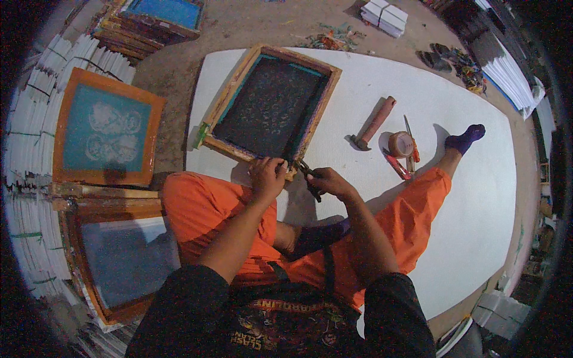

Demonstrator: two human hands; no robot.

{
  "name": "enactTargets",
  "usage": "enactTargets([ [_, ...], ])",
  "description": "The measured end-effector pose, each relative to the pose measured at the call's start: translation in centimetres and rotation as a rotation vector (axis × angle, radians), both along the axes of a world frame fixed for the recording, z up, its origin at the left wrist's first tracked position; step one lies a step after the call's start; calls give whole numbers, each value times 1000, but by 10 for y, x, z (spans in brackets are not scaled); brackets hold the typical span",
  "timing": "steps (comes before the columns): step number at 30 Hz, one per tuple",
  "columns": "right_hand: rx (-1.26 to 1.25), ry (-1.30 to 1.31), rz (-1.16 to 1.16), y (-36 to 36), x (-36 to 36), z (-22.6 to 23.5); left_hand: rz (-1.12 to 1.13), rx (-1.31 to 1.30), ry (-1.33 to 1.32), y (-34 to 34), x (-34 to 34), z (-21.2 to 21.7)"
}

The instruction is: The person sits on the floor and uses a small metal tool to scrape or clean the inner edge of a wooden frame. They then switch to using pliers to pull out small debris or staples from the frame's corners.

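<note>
A wooden silk-screen frame [325, 110] with dark mesh lies tilted on the white board, its near corner toward me. At that corner, my left hand [268, 177] is closed around the wood. Gripped in my right hand [332, 182] is a dark pair of pliers [305, 171], with its jaws against the frame's near right corner. What the jaws hold is too small to make out. A green piece [202, 136] sits on the frame's left corner.
To the right on the white board [465, 197] lie a hammer [376, 124], a roll of brown tape [400, 144], a red cutter [396, 166] and an orange-handled screwdriver [412, 140]. Other screen frames [71, 128] and bundled paper stacks [36, 238] line the left side.
</note>
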State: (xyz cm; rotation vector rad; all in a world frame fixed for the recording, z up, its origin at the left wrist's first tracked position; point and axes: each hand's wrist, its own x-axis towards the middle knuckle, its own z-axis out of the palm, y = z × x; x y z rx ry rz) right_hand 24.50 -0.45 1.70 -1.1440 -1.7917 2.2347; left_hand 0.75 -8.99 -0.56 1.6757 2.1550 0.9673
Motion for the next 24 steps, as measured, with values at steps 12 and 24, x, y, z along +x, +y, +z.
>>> enactTargets([
  [12,-55,-25,25,24,-2,-10,-19,-6,51,-2,3,17],
  [24,-4,-33,79,21,-15,-16,-111,-54,210,-9,7,32],
])
